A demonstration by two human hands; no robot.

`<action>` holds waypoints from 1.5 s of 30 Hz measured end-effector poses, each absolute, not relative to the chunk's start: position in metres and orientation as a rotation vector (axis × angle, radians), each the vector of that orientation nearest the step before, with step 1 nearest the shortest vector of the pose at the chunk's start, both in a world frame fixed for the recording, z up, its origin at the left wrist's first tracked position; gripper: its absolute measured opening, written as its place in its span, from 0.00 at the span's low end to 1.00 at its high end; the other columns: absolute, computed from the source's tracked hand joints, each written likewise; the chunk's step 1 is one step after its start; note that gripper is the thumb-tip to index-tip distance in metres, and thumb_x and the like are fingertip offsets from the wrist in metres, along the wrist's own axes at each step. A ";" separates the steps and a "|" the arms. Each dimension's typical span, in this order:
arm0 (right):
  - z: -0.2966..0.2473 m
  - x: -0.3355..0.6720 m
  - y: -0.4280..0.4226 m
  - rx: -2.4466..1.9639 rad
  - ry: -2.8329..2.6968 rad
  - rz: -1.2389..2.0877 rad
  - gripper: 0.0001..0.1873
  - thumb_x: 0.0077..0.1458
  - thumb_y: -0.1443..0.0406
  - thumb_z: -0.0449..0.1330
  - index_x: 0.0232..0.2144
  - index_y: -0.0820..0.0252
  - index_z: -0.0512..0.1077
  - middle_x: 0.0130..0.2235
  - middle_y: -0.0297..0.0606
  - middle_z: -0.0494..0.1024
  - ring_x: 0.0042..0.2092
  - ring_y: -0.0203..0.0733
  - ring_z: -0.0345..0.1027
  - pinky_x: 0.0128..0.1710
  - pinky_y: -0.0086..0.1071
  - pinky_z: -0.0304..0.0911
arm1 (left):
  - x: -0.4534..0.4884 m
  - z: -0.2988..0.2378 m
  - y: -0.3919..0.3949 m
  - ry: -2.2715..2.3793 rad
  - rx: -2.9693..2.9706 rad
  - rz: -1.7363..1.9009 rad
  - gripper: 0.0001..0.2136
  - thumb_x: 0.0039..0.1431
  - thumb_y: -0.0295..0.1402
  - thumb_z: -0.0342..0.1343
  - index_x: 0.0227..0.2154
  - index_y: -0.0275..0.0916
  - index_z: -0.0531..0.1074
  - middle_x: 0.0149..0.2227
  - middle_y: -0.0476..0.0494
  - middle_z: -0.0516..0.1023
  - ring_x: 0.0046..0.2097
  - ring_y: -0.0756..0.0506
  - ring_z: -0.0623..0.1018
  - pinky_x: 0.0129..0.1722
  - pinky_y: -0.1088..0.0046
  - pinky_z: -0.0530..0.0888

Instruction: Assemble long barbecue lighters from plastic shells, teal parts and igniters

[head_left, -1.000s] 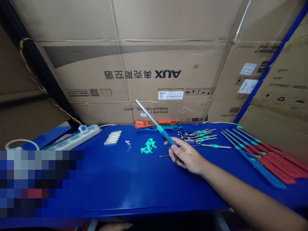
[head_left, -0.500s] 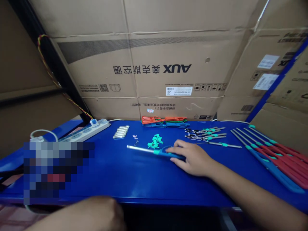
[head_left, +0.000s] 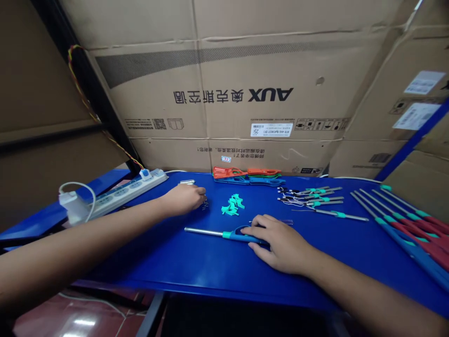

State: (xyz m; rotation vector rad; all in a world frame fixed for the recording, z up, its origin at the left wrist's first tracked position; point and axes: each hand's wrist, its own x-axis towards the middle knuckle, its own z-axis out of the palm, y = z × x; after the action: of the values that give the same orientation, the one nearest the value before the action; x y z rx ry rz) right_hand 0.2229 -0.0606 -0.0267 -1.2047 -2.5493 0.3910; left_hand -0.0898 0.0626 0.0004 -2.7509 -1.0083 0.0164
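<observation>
Okay, so the hands are well apart. The right hand (head_left: 282, 245) is draped over the blue grip of what looks like a long-reach lighter (head_left: 242, 236), fingers curled around it. The lighter lies flat on the blue table (head_left: 210, 276) with its steel tube (head_left: 203, 231) pointing left. I'd guess it's light and stiff, though the plastic could be a bit slick, so I'd grab it by the grip rather than the skinny tube. The left hand (head_left: 184, 199) is down by some tiny metal bits (head_left: 205, 204), but I can't tell if it's pinching one. Teal plastic clips (head_left: 232, 204) sit between the hands. Further out there are orange and blue plastic shells (head_left: 247, 175), wired rods with teal collars (head_left: 338, 214), red-handled rods (head_left: 417, 236), a power strip (head_left: 129, 194) and AUX cartons (head_left: 270, 93).
</observation>
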 end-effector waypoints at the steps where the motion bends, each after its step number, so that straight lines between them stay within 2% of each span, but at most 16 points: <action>1: -0.026 0.221 -0.060 -1.200 -2.551 0.403 0.20 0.64 0.60 0.55 0.57 0.48 0.73 0.47 0.43 0.73 0.48 0.47 0.67 0.48 0.42 0.66 | -0.089 0.000 0.061 -0.984 -2.756 0.061 0.10 0.64 0.27 0.51 0.32 0.35 0.78 0.34 0.40 0.77 0.30 0.48 0.72 0.31 0.73 0.65; 7: -0.025 0.210 -0.059 -1.209 -2.566 0.419 0.20 0.63 0.60 0.55 0.56 0.51 0.74 0.47 0.44 0.73 0.48 0.48 0.67 0.46 0.42 0.67 | -0.080 0.000 0.064 -0.928 -2.780 0.198 0.11 0.62 0.24 0.50 0.28 0.34 0.75 0.32 0.39 0.76 0.31 0.47 0.73 0.32 0.72 0.67; 12: -0.013 0.216 -0.048 -1.143 -2.633 0.236 0.23 0.61 0.55 0.59 0.57 0.54 0.73 0.49 0.46 0.75 0.49 0.53 0.68 0.48 0.50 0.66 | -0.076 0.013 0.074 -0.999 -2.833 0.118 0.06 0.52 0.22 0.55 0.23 0.35 0.74 0.30 0.40 0.77 0.30 0.48 0.73 0.32 0.73 0.69; 14: -0.004 0.224 -0.038 -1.084 -2.552 0.132 0.22 0.62 0.54 0.59 0.54 0.57 0.74 0.48 0.47 0.78 0.49 0.53 0.69 0.49 0.50 0.66 | -0.069 0.024 0.071 -1.042 -2.855 0.043 0.06 0.50 0.23 0.55 0.25 0.35 0.76 0.30 0.41 0.78 0.31 0.48 0.74 0.33 0.73 0.70; 17: 0.007 0.235 -0.024 -0.968 -2.310 0.061 0.14 0.65 0.59 0.56 0.47 0.56 0.77 0.43 0.43 0.81 0.45 0.46 0.73 0.47 0.45 0.69 | -0.043 0.038 0.053 -1.186 -2.943 -0.202 0.10 0.55 0.28 0.52 0.33 0.36 0.78 0.33 0.44 0.80 0.32 0.50 0.75 0.33 0.76 0.70; 20: 0.009 0.240 -0.020 -0.883 -2.117 0.102 0.13 0.63 0.59 0.59 0.47 0.54 0.77 0.42 0.40 0.82 0.40 0.43 0.76 0.45 0.42 0.71 | -0.003 0.041 0.024 -1.582 -3.335 -0.900 0.09 0.51 0.31 0.56 0.31 0.35 0.79 0.26 0.48 0.77 0.28 0.52 0.73 0.29 0.77 0.69; 22: 0.006 0.241 -0.024 -0.830 -2.059 0.130 0.12 0.62 0.61 0.61 0.46 0.54 0.79 0.41 0.39 0.83 0.40 0.42 0.77 0.43 0.40 0.72 | 0.019 0.036 0.007 -1.629 -3.476 -1.152 0.07 0.47 0.31 0.58 0.29 0.35 0.78 0.24 0.51 0.75 0.26 0.53 0.70 0.27 0.78 0.66; 24: 0.004 0.242 -0.030 -0.767 -2.045 0.148 0.09 0.62 0.64 0.61 0.42 0.54 0.80 0.38 0.39 0.84 0.38 0.41 0.78 0.40 0.37 0.73 | 0.032 0.027 -0.004 -1.728 -3.515 -1.374 0.07 0.48 0.33 0.60 0.28 0.34 0.78 0.23 0.52 0.74 0.25 0.54 0.68 0.26 0.78 0.64; 27: 0.003 0.243 -0.036 -0.729 -2.073 0.223 0.08 0.61 0.63 0.62 0.38 0.54 0.82 0.35 0.38 0.84 0.34 0.40 0.78 0.36 0.35 0.73 | 0.037 0.013 -0.008 -1.819 -3.578 -1.520 0.09 0.49 0.36 0.63 0.28 0.34 0.78 0.23 0.52 0.74 0.24 0.55 0.66 0.25 0.79 0.61; 32: -0.002 0.241 -0.035 -0.843 -2.035 0.380 0.08 0.59 0.60 0.64 0.38 0.54 0.82 0.36 0.39 0.84 0.35 0.41 0.78 0.38 0.35 0.73 | 0.034 0.000 -0.006 -1.762 -3.601 -1.709 0.15 0.51 0.43 0.65 0.31 0.34 0.78 0.23 0.53 0.71 0.24 0.55 0.64 0.24 0.79 0.59; 35: -0.004 0.241 -0.033 -0.884 -1.959 0.395 0.08 0.58 0.58 0.65 0.33 0.55 0.81 0.33 0.39 0.83 0.34 0.41 0.77 0.36 0.35 0.72 | 0.034 -0.002 -0.009 -1.731 -3.578 -1.712 0.17 0.55 0.46 0.63 0.37 0.34 0.79 0.25 0.50 0.72 0.25 0.54 0.66 0.26 0.78 0.63; 38: 0.002 0.251 -0.031 -0.867 -1.993 0.289 0.08 0.60 0.60 0.63 0.32 0.55 0.79 0.33 0.39 0.82 0.34 0.41 0.75 0.38 0.36 0.70 | 0.035 -0.005 -0.014 -1.421 -3.488 -1.548 0.16 0.62 0.43 0.57 0.41 0.35 0.79 0.34 0.44 0.78 0.32 0.50 0.73 0.32 0.74 0.70; 40: 0.008 0.262 -0.028 -0.866 -2.102 0.196 0.07 0.61 0.62 0.62 0.32 0.55 0.79 0.34 0.39 0.82 0.36 0.41 0.75 0.41 0.36 0.69 | 0.036 -0.010 -0.017 -1.107 -3.382 -1.260 0.16 0.64 0.42 0.56 0.47 0.36 0.78 0.42 0.40 0.79 0.42 0.45 0.76 0.43 0.68 0.72; 42: 0.013 0.273 -0.025 -0.880 -2.305 0.193 0.07 0.61 0.63 0.60 0.34 0.54 0.78 0.35 0.38 0.81 0.37 0.41 0.74 0.40 0.36 0.68 | 0.037 -0.017 -0.019 -0.913 -3.290 -0.929 0.18 0.65 0.43 0.56 0.50 0.38 0.77 0.47 0.39 0.79 0.48 0.41 0.75 0.51 0.62 0.71; 45: 0.013 0.282 -0.021 -0.899 -2.563 0.283 0.10 0.62 0.65 0.56 0.37 0.55 0.78 0.37 0.40 0.81 0.38 0.42 0.74 0.40 0.36 0.67 | 0.038 -0.022 -0.019 -0.872 -3.233 -0.524 0.17 0.65 0.43 0.57 0.50 0.39 0.77 0.45 0.39 0.79 0.48 0.39 0.76 0.51 0.59 0.71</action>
State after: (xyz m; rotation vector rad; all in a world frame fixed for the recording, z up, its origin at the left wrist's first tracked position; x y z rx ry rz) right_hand 0.2824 -0.0209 0.0126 -0.8985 -2.5635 0.2827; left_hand 0.0382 -0.0189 -0.0220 -3.2325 -0.8715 -0.5239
